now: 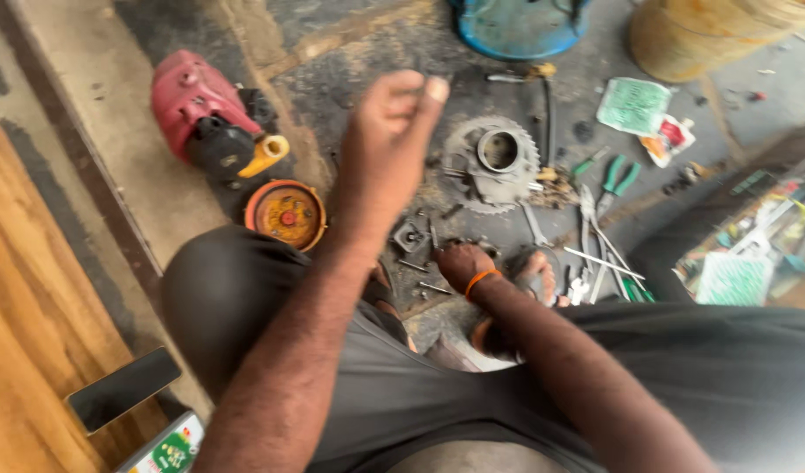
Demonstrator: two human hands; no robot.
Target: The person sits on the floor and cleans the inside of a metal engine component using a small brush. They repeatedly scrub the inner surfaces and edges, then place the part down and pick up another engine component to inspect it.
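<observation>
On stained concrete floor (359, 52): left hand (394, 131) raised, fingers curled together, contents indiscernible; right hand (462, 264) lowered, knuckles closed over small grey metal parts (413, 236). Toothed grey metal sprocket (492, 162) just beyond; green-handled pliers (617, 180) rightward; round orange cap (286, 213) left.

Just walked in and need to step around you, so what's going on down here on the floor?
A person sits low over a dirty concrete floor strewn with parts. The left hand is raised in the air, fingers curled; whether it pinches anything is too blurred to tell. The right hand, with an orange band at the wrist, reaches down among small dark metal bolts and bits. Just beyond lies a grey toothed metal sprocket with a hub, with green-handled pliers to its right and a red engine part on the left.
</observation>
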